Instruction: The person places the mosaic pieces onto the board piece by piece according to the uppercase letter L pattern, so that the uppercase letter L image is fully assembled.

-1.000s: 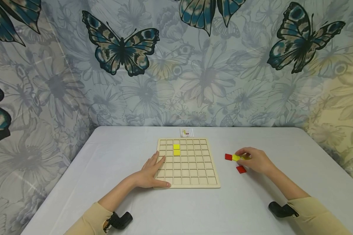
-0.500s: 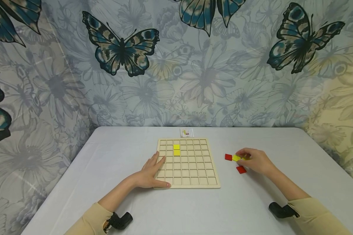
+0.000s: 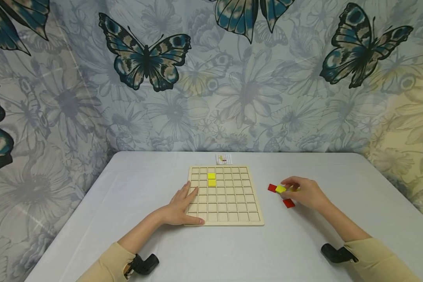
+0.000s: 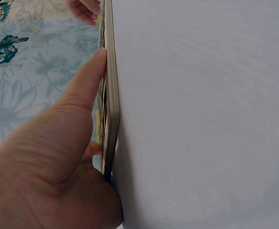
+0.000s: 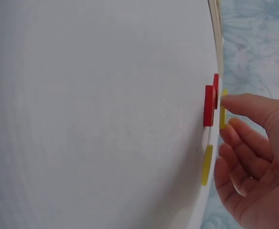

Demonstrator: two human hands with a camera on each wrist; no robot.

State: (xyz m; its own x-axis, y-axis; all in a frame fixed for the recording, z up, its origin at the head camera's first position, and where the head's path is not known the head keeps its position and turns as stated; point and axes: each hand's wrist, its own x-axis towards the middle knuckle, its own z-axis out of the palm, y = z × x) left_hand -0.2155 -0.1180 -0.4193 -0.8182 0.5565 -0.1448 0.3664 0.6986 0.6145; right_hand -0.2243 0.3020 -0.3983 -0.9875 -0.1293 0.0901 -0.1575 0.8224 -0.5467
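My right hand (image 3: pixel 306 192) pinches a yellow square tile (image 3: pixel 280 189) between thumb and fingers; the right wrist view shows this yellow tile (image 5: pixel 223 112) at the thumb tip. A red tile (image 3: pixel 272 188) lies just left of it and another red tile (image 3: pixel 288 203) on the near side. Partly hidden under the hand is a second yellow tile, plainer as a yellow tile (image 5: pixel 207 165) in the right wrist view. With fingers spread, my left hand (image 3: pixel 179 207) rests on the left edge of a wooden grid board (image 3: pixel 229 196), its thumb along the near edge.
Two yellow tiles (image 3: pixel 212 179) sit in the board's third column, one above the other. Behind the board lies a small printed grid card (image 3: pixel 223 159). The white table (image 3: pixel 127 176) ends at a butterfly-patterned cloth backdrop (image 3: pixel 232 98).
The pinched yellow tile has tilted and shifted slightly left with my right fingers. The red tile beside it has also moved a little left and turned. My left hand has stayed put.
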